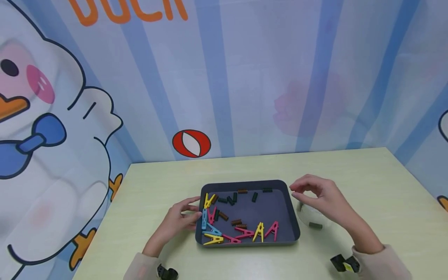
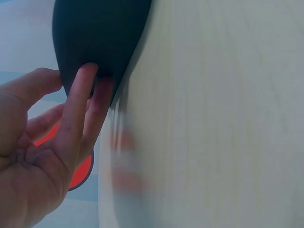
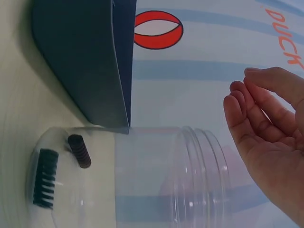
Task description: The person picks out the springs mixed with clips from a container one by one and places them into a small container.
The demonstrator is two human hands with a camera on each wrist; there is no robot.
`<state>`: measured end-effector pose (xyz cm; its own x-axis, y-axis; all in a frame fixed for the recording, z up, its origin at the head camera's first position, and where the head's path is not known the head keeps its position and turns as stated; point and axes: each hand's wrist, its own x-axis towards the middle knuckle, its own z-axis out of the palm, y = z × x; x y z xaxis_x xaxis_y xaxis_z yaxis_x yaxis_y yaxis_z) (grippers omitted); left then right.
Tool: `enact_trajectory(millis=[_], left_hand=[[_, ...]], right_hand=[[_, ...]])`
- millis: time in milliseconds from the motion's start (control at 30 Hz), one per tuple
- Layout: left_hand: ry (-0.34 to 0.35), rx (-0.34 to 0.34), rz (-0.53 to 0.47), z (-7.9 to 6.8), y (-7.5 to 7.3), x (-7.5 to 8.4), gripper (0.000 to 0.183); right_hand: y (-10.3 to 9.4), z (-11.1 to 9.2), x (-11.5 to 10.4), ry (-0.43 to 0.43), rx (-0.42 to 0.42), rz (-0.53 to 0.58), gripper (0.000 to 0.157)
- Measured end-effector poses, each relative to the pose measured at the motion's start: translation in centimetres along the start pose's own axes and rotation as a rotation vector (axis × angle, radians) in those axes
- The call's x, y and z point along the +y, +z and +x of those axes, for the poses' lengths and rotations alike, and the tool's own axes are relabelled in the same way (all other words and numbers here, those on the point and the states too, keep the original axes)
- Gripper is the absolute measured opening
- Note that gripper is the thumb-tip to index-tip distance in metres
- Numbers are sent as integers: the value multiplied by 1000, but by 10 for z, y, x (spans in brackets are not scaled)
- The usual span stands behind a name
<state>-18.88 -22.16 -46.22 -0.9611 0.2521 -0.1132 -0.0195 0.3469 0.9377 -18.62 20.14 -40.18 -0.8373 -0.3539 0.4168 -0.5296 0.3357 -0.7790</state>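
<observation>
My left hand (image 1: 180, 217) holds the left wall of a dark grey tray (image 1: 250, 244), thumb at the rim and fingers against the outside; the left wrist view shows the fingers (image 2: 78, 102) on that wall. Black and brown coil springs (image 1: 254, 197) lie scattered in the tray, with pink, yellow and blue clothespins (image 1: 259, 232) along its left and front sides. My right hand (image 1: 323, 196) hovers above a clear plastic jar (image 3: 202, 166), fingers loosely bent, with nothing visible between them. Inside the jar are a black spring (image 3: 46, 179) and a darker brownish spring (image 3: 80, 151).
The jar stands upright on the pale wooden table (image 1: 168, 175), close to the tray's right side. Behind the table hangs a blue striped backdrop (image 1: 252, 77) with cartoon prints. A black wrist device (image 1: 344, 263) sits at the right sleeve.
</observation>
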Motion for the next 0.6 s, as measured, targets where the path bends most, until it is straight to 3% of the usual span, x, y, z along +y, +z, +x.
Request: enact_trajectory(millis=[600], left_hand=[[-8, 14, -4, 1, 1, -1, 56]], right_hand=[[47, 15, 7, 35, -208, 90, 14]])
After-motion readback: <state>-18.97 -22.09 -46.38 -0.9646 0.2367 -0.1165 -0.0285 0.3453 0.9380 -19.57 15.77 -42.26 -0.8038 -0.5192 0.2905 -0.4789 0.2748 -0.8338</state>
